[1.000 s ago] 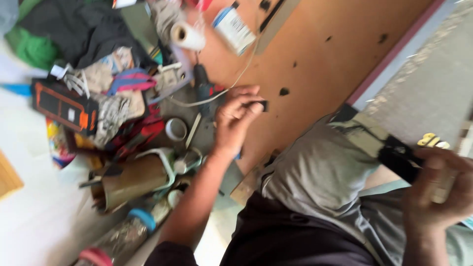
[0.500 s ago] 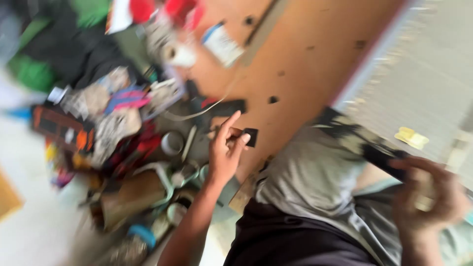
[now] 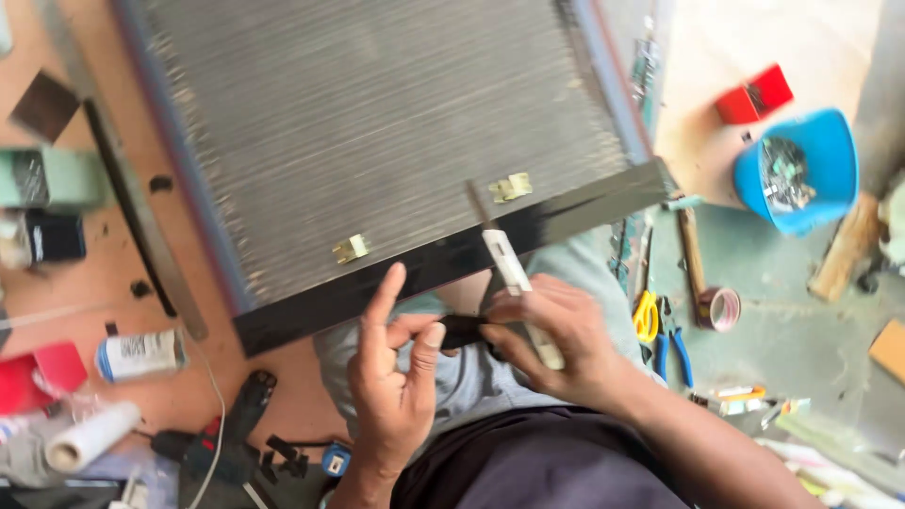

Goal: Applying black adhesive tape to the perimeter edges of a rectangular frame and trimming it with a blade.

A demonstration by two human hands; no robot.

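Note:
My left hand point(image 3: 391, 382) pinches a small black piece point(image 3: 462, 330) between thumb and fingers, with the index finger stretched up. My right hand point(image 3: 556, 349) touches the same piece and grips a white-handled blade tool point(image 3: 514, 273) whose metal tip points up over the panel. Both hands hover above my lap, just below the black edge bar point(image 3: 452, 259) of a large grey ribbed panel point(image 3: 377, 123). Two small brass clips point(image 3: 351, 249) sit on the panel near that bar.
A blue bowl point(image 3: 834, 155) of metal bits and a red box point(image 3: 754, 94) stand at upper right. Yellow-handled scissors point(image 3: 646, 316), blue pliers point(image 3: 674, 353) and a tape roll point(image 3: 721, 308) lie right of my knee. A white can point(image 3: 139, 353), paper roll point(image 3: 90, 438) and dark power tool point(image 3: 231, 429) lie lower left.
The view swung from the cluttered floor on the left to the grey panel. My left hand brought the black piece back to my lap, where it now meets my right hand.

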